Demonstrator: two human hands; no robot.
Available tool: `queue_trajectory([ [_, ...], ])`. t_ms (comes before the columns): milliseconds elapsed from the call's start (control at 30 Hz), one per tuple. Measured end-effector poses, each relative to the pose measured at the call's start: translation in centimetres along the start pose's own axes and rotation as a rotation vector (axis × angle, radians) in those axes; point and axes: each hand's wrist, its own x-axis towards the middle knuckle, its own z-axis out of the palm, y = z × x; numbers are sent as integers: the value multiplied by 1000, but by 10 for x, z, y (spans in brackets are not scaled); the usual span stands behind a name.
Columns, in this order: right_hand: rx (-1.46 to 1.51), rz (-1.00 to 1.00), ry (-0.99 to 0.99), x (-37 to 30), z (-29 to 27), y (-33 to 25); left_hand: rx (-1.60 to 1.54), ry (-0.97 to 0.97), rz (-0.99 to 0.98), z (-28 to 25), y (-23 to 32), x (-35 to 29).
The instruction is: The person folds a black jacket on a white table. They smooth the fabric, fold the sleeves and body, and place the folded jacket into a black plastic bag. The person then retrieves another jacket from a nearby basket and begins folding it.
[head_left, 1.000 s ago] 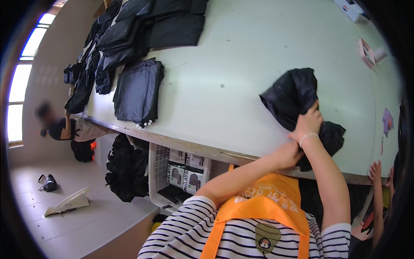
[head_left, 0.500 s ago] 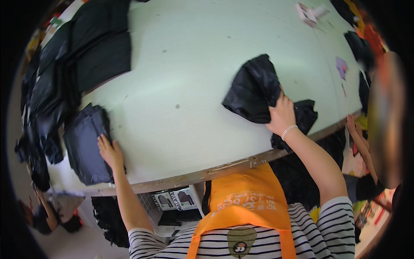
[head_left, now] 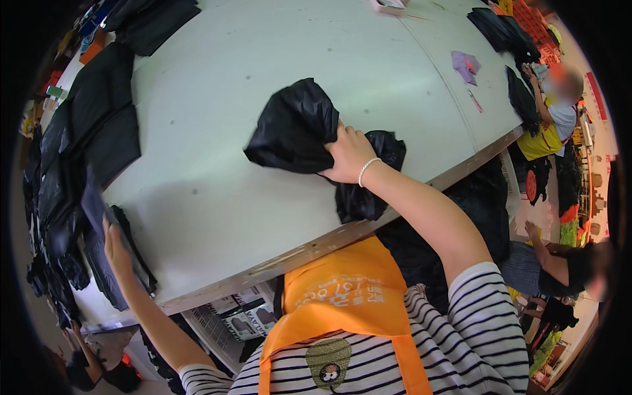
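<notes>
My right hand [head_left: 352, 157], with a white beaded bracelet at the wrist, is closed on a crumpled piece of shiny black fabric [head_left: 293, 128] held over the table. More of the black fabric [head_left: 368, 197] bunches below and right of this hand, by the table's front edge. At the left, my left hand [head_left: 117, 253] is turned edge-on with its fingers stretched out. It lies against a dark grey folded fabric piece [head_left: 100, 263], whose far edge tilts up. A black layer [head_left: 135, 243] shows to the right of the hand. The left thumb is hidden.
Folded black fabric pieces [head_left: 105, 112] line the table's left side. At the right lie a purple scrap [head_left: 466, 66] and a small cutter-like tool [head_left: 475, 101]. A basket of printed packages [head_left: 250, 319] stands below the table edge. Co-workers [head_left: 553, 118] are at the right.
The view has swung to the right. My left hand has turned from lying flat on the grey stack to edge-on, and a grey piece now tilts up. The right hand still grips the black fabric.
</notes>
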Motion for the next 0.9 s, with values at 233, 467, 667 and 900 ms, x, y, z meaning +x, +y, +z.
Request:
queue_trajectory([
  [233,1181,229,223,-99,-32,135,304,-566,286,390,121,-127],
  [467,1292,602,362,-209,-7,225,366,-635,424,511,174,-230],
  [667,1232,612,491,-254,12,222,629,-468,612,495,152,-204],
  [900,1053,582,502,-276,15,199,473,-423,704,492,146,-189],
])
